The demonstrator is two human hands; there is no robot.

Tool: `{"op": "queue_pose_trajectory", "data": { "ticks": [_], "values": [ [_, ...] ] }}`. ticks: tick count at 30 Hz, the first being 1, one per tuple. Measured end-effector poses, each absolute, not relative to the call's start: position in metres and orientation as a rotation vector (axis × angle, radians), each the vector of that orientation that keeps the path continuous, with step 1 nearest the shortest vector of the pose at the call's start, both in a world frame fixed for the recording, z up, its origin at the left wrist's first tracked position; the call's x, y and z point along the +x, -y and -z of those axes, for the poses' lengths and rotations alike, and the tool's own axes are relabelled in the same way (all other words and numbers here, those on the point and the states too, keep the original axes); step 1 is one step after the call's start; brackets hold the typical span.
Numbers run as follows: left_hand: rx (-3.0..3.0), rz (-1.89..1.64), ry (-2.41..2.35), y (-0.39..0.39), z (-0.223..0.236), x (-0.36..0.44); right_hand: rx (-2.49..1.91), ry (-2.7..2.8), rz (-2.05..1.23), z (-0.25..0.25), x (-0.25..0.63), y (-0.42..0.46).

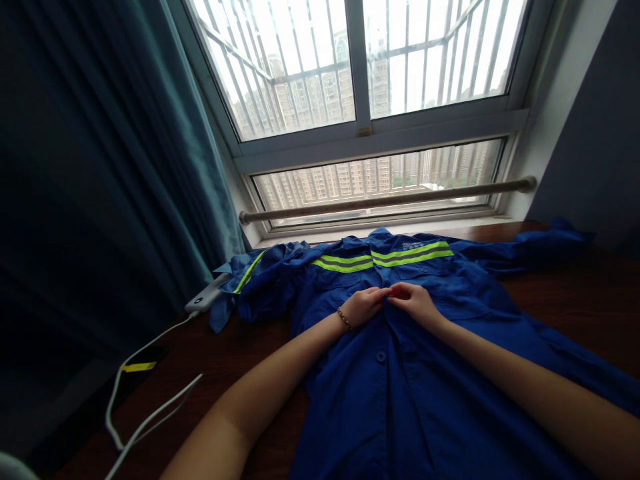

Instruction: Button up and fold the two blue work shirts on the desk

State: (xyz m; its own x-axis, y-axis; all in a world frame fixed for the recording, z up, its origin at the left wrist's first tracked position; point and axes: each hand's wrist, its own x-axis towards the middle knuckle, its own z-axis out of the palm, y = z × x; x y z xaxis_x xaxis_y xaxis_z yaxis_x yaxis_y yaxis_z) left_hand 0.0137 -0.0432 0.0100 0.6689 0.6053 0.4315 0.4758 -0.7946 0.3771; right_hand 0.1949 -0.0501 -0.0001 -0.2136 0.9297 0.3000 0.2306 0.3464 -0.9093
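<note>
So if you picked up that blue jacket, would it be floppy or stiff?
The blue jacket looks floppy: its sleeve lies in soft, crumpled folds. It probably wouldn't break if dropped, since it seems to be cloth. Its loose front might flap, as the lower part looks unfastened.

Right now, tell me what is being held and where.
The left hand and right hand pinch the blue garment at its front opening, above the visible button.

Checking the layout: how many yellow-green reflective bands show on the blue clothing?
3: left chest band, right chest band, and a slanted band on the bunched cloth at picture left. Folds may hide more.
</note>
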Motion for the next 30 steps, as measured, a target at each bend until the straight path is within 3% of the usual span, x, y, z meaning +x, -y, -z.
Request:
{"op": "queue_pose_trajectory", "data": {
  "ticks": [16, 26, 30],
  "values": [
    [3.204, -0.779, -1.136, 0.05, -0.024, 0.017, -0.983, 1.655, -1.103, 0.006, 0.196, 0.04],
    [3.245, -0.763, -1.228, 0.049, -0.024, 0.019, -1.241, 1.737, -0.58, -0.007, 0.191, 0.062],
    [3.267, -0.708, -1.277, 0.049, -0.024, 0.019, -1.243, 1.817, -0.534, -0.006, 0.189, 0.064]
  ]
}}
